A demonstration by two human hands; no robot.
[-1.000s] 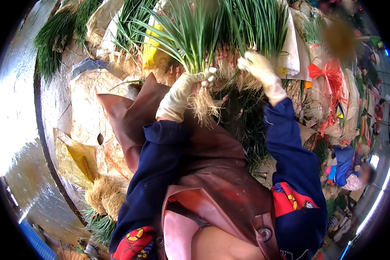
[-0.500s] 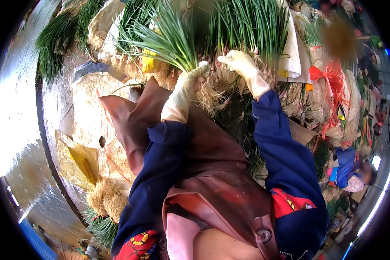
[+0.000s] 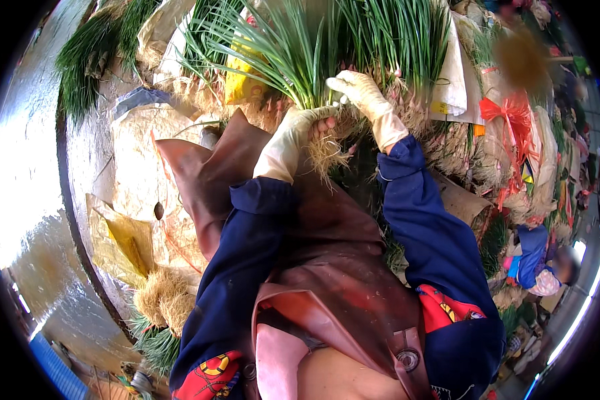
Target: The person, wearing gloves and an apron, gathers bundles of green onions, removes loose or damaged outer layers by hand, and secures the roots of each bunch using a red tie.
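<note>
My left hand (image 3: 293,131), in a pale glove, is closed around the lower stalks of a bunch of scallions (image 3: 307,70). Their green leaves fan up and away from me, and the stringy roots (image 3: 327,152) hang below the fist. Close to its right, my right hand (image 3: 363,97), gloved too, has its thumb and fingers drawn together beside the bunch; what they hold, if anything, is hidden. Beyond it stand more scallions (image 3: 407,40) with their roots toward me.
A brown apron (image 3: 327,247) covers my lap. Pale sacking (image 3: 143,160) lies to the left, with a root clump (image 3: 163,300) nearer me. A yellow bag (image 3: 243,77) sits behind my left hand. At right are a red plastic tie (image 3: 510,120) and, farther off, another person (image 3: 537,260).
My left hand has shifted slightly right with the scallions, whose leaves now stand more upright. My right hand has moved a little left, close against the bunch.
</note>
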